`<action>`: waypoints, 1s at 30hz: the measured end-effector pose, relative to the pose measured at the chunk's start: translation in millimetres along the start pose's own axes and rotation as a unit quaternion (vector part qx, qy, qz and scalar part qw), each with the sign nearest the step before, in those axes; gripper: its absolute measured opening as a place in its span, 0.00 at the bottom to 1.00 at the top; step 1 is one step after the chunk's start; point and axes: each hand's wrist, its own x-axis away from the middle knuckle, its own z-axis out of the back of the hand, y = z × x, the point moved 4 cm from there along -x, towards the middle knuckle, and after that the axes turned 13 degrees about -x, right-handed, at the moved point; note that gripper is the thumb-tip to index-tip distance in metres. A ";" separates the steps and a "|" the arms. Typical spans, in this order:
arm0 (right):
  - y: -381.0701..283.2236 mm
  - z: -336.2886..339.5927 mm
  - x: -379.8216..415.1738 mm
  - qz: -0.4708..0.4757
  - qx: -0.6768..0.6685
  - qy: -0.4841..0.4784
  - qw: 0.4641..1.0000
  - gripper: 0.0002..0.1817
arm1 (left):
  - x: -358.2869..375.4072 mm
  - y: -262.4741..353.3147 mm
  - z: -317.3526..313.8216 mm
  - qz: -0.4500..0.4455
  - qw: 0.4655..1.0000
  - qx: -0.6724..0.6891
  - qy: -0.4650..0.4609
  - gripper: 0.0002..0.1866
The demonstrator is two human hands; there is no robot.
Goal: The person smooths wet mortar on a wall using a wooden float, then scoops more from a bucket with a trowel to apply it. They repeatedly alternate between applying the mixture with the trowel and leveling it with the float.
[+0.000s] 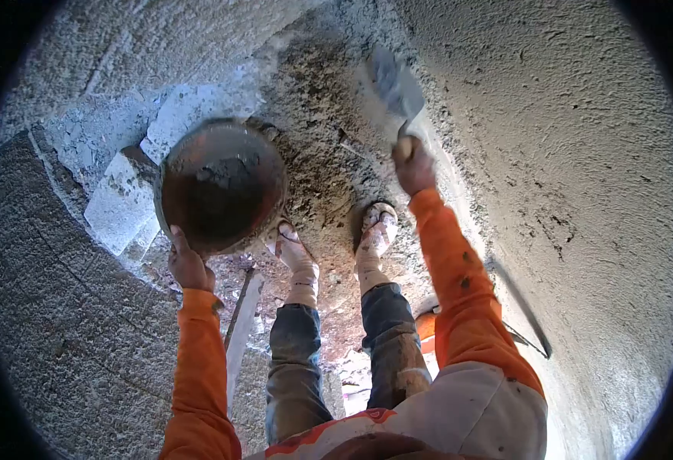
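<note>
My left hand (188, 264) grips the near rim of a round pan (262, 222), its thumb over the edge. Some wet grey mortar (233, 175) lies inside the pan. Out to the right, my right hand (415, 167) is closed around the handle of a trowel (398, 84). The blade points away from me, close to the foot of the rough plastered wall, and is slightly blurred. Grey material shows on the blade.
Pale broken blocks (122, 201) lie left of the pan. The rough wall (566, 153) rises on the right. My sandalled feet stand on rubble-strewn ground (317, 115). A narrow board (243, 330) is beside my left leg, and something orange (426, 330) lies behind my right leg.
</note>
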 end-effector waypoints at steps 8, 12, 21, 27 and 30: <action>-57.0 -13.7 -159.1 -0.015 0.167 0.045 0.985 0.21 | -9.1 40.2 -21.6 -0.059 0.998 0.000 -0.014 0.26; -46.0 -42.5 -164.3 -0.033 0.130 -0.025 0.991 0.19 | -18.9 23.1 -16.4 -0.062 0.998 -0.007 -0.021 0.26; -22.4 9.2 -117.9 0.036 0.190 -0.016 0.981 0.18 | -18.5 26.6 -13.7 -0.049 0.999 0.006 -0.022 0.26; -12.4 -36.3 -105.4 0.115 0.267 -0.098 0.952 0.19 | -12.5 31.5 -16.4 -0.046 0.999 -0.017 -0.008 0.28; 24.2 -1.1 -47.7 0.092 0.190 -0.120 0.970 0.20 | -16.1 27.0 -9.0 -0.034 0.999 -0.033 -0.018 0.29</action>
